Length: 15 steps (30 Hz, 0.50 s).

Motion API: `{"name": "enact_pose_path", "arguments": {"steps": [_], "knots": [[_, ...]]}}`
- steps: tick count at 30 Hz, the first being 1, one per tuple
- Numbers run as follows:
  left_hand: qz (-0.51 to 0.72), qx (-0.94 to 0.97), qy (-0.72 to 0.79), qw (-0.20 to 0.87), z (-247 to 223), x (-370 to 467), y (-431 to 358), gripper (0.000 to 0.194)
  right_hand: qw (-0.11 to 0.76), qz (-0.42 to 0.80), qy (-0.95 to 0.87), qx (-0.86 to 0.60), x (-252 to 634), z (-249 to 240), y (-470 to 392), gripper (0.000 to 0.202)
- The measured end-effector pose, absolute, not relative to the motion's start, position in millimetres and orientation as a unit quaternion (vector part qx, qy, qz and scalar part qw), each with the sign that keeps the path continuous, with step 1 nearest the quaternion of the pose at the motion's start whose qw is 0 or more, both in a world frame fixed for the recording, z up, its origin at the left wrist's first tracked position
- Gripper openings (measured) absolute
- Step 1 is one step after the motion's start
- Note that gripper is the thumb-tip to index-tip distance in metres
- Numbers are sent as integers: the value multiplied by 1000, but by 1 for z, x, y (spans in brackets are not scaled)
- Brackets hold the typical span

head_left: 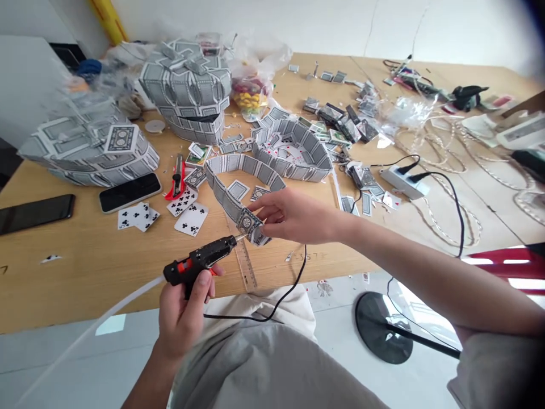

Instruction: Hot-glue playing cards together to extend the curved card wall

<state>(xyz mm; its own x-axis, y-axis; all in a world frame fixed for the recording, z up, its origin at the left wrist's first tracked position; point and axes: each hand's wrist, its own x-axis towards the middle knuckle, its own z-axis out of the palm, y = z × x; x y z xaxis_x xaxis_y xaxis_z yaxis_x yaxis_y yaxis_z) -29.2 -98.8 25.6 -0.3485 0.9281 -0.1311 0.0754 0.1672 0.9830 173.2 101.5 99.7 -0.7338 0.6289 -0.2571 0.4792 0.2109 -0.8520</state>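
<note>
My left hand (185, 309) is wrapped round the handle of a black glue gun (204, 258), its nozzle pointing right and touching or nearly touching a card strip. A long white glue stick (97, 326) sticks out of the gun's rear. With fingers closed on its end, my right hand (293, 216) holds the curved strip of folded grey playing cards (225, 196), which stands on edge in an open loop. Behind it is a heart-like ring of folded cards (298, 167) with loose cards inside. A clear ruler (247, 267) lies beneath the strip's near end.
Two large card-built boxes (185, 91) (89, 150) stand at the left. Phones (130, 193) (36, 213), a red cutter (176, 179) and loose cards (191, 218) lie nearby. A power strip (402, 182), black cables and coiled rope (447, 147) are at the right.
</note>
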Motion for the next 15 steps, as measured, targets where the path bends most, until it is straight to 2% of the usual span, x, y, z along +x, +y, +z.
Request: {"name": "enact_pose_path", "arguments": {"steps": [7,15], "knots": [[472,472,666,333,29,-24,-93,40,86,534,-761,-358,177,99,108,45],[429,550,666,264,30,-23,-85,32,110,557,-767,-299,182,96,117,31]]}}
